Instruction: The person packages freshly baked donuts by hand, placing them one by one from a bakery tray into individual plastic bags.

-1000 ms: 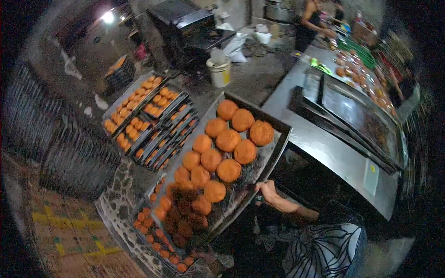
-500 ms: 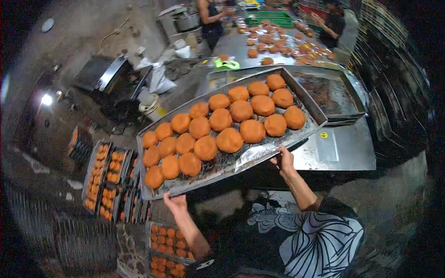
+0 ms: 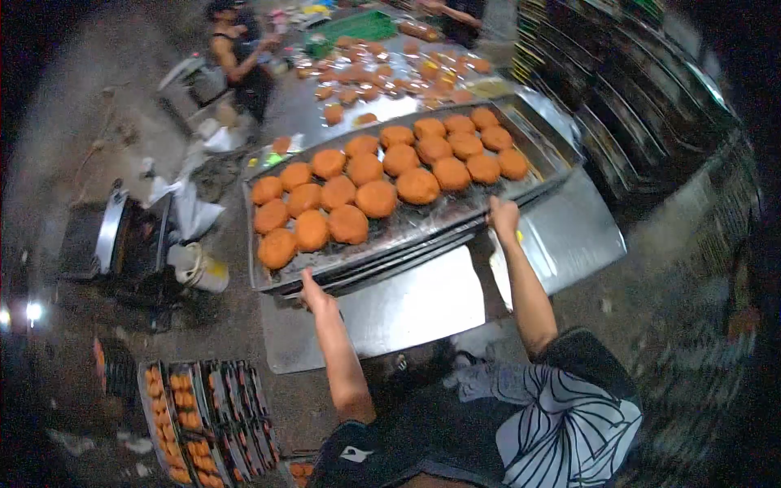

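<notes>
Closed on the near rim of the metal tray (image 3: 427,230), our left hand (image 3: 313,290) and right hand (image 3: 503,218) hold it, full of round orange buns (image 3: 377,198), over stacked trays (image 3: 407,262) on the steel table (image 3: 415,307).

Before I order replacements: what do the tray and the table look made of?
Tray: seemingly sheet metal, dull grey, darkened with residue; its bare strip reflects light. Table: probably stainless steel, smooth, with a soft sheen.
</notes>
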The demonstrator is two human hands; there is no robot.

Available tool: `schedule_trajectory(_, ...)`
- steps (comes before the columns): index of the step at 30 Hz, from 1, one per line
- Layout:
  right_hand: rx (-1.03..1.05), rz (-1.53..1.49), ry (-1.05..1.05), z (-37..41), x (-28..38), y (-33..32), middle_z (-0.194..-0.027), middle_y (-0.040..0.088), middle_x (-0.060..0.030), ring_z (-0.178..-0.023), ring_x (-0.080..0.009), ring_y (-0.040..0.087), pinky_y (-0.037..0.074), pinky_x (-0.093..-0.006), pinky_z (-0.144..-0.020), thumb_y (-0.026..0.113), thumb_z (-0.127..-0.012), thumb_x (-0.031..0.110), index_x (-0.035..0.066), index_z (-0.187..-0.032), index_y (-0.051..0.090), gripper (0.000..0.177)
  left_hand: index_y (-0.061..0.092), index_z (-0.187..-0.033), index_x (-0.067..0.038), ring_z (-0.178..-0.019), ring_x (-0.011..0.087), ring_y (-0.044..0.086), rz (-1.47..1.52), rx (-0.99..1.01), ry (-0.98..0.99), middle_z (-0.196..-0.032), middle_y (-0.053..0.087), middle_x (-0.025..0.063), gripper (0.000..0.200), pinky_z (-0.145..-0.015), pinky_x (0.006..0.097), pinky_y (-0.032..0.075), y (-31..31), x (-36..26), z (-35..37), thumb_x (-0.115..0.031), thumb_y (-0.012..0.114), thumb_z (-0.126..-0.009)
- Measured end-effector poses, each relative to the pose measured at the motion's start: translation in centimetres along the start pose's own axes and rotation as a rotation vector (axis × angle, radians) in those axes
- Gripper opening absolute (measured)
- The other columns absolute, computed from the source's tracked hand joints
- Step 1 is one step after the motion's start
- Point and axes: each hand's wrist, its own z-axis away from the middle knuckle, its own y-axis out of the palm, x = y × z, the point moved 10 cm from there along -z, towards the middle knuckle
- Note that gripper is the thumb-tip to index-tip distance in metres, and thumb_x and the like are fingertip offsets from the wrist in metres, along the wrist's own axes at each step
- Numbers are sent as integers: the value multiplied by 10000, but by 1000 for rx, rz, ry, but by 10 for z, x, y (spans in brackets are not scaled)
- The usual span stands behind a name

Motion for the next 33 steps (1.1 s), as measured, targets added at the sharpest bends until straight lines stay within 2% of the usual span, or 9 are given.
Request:
schedule_trajectory(4,27,-23,431,1,-30,-9,-423,515,-127,-422,-225,556,449,-342,-496,457,-758,339,-20,-506,553,449,13,-1253,31,-1078,257,379,60,107,-9,-1266,265,190,954,-948,370,315,19,12,17,-326,672,-662)
schedule_trajectory(10,153,469,269,1,46,-64,-804,601,-193,-759,-349,572,446,-433,-692,484,-741,352,-15,-771,614,390,415,-1120,-47,-948,230,476,-355,235,214,-1085,454,88,403,-730,354,435,55,58,107,-189,571,-777)
schedule_trajectory(14,-99,407,-426,-44,62,-110,-813,584,-160,-777,-325,545,426,-425,-701,521,-752,360,22,-780,602,349,547,-978,43,-806,133,537,-397,965,79,-915,569,63,215,-694,211,422,143,135,202,-40,552,-779)
schedule_trajectory(15,-150,354,-806,-35,75,-111,-804,578,-149,-766,-318,538,420,-420,-701,529,-752,364,28,-781,596,344,560,-949,43,-788,136,542,-512,1075,139,-885,577,67,198,-684,212,422,161,156,219,-52,561,-775)
schedule_trajectory(24,392,213,-627,-46,17,-93,-797,581,-135,-829,-292,516,398,-384,-766,553,-751,308,2,-759,585,308,541,-749,-8,-651,284,509,-755,1516,1303,-701,526,105,265,-609,371,427,254,300,339,-155,681,-579)
schedule_trajectory(27,288,-99,-578,-25,-4,-137,-1076,505,-190,-988,-320,468,356,-381,-877,571,-734,193,-29,-1004,525,352,576,-693,-69,-803,279,502,-1033,1659,599,-731,548,98,83,-720,394,405,246,373,282,-105,551,-623)
schedule_trajectory(29,438,-72,-290,1,-60,-143,-967,548,-171,-906,-296,504,406,-341,-792,572,-716,151,3,-999,541,320,586,-704,-94,-752,270,527,-1054,1585,774,-724,562,90,85,-686,370,424,278,296,333,-119,527,-648)
schedule_trajectory(31,843,-99,73,44,-105,-129,-805,587,-172,-732,-273,566,445,-335,-680,530,-769,205,-13,-922,578,271,590,-718,-126,-743,259,553,-955,1540,392,-746,580,79,86,-675,338,443,281,295,329,-128,518,-671)
schedule_trajectory(33,949,-107,-90,82,-125,-117,-812,604,-134,-720,-224,585,448,-311,-651,513,-787,224,30,-915,599,248,598,-757,-140,-831,246,544,-1262,1586,326,-791,591,66,104,-733,325,433,291,301,335,-132,528,-680)
